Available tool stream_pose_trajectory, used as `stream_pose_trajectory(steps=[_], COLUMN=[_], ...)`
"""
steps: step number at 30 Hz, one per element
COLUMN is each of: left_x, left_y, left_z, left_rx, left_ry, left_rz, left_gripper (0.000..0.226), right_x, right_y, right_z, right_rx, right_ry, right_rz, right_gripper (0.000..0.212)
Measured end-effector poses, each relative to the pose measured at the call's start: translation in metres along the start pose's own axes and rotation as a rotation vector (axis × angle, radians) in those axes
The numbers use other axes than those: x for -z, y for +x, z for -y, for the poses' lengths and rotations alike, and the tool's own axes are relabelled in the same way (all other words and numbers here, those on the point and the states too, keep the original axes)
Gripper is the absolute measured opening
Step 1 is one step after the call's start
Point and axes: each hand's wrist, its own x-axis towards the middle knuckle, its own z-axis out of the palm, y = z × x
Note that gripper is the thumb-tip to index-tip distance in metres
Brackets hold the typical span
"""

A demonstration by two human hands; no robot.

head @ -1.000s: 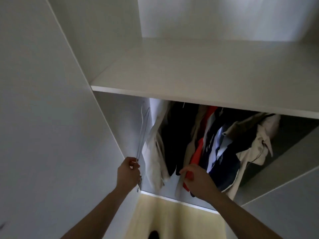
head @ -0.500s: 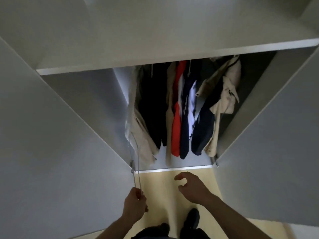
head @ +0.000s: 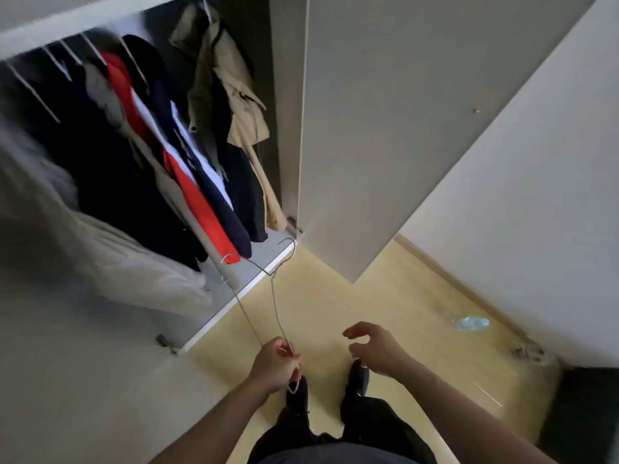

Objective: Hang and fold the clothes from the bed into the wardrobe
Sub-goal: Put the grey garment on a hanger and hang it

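Note:
My left hand (head: 276,365) grips one end of an empty wire hanger (head: 274,298), whose hook points up toward the wardrobe's floor edge. My right hand (head: 373,349) hovers beside it with fingers loosely curled and holds nothing. The open wardrobe (head: 288,128) holds several hung clothes: a dark jacket (head: 110,169), a red garment (head: 197,202), a navy and white top (head: 201,162), a beige coat (head: 234,95) and a pale garment (head: 117,262) at the left. The bed is out of view.
A white wardrobe door (head: 385,112) stands open on the right, another door panel (head: 83,380) on the left. A clear plastic bottle (head: 469,323) lies on the yellow floor (head: 335,296) by the wall. My shoes show below my hands.
The view has swung down and right, away from the wardrobe. My left hand has drawn the wire hanger out of the wardrobe and down over the floor. My right hand came away from the clothes.

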Motion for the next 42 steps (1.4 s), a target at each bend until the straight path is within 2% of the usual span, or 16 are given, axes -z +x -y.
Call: stream_pose_trajectory(steps=[4,9,14,19,23,30,38,42], left_x=[-0.025,-0.066,-0.131,-0.228,-0.319,-0.474,-0.618,-0.693], left_y=[-0.023,-0.043,-0.064,-0.105,-0.152,-0.234,-0.309,-0.332], left_z=[-0.019,-0.037,-0.050,-0.053,-0.044,-0.021,-0.032,-0.042], left_rx=[-0.152,-0.327,-0.499,-0.610,-0.678,-0.844,-0.979,-1.061], left_ry=[0.167,0.355,0.646,0.772,0.791,0.797,0.994,1.106], left_rz=[0.155,0.262,0.342,0.443,0.504,0.585,0.855,0.993], left_gripper=[0.003,0.018,0.014,0.013,0.016,0.024,0.018,0.014], right_x=[0.013,0.020,0.024,0.026,0.030,0.046,0.073,0.097], right_y=[-0.040,-0.095,-0.156,-0.229,-0.301,-0.414,-0.482,-0.495], right_z=[-0.047,-0.096,-0.158,-0.248,-0.331,-0.465,-0.559,-0.608], right_rx=[-0.085,-0.125,-0.150,-0.177,-0.190,-0.254,-0.305,-0.337], right_ry=[0.183,0.364,0.534,0.693,0.824,0.997,1.153,1.265], right_rz=[-0.125,-0.314,-0.451,-0.591,-0.749,-0.957,-1.120,-1.198], right_gripper=[0.025,0.025,0.026,0.022,0.014,0.016,0.025,0.021])
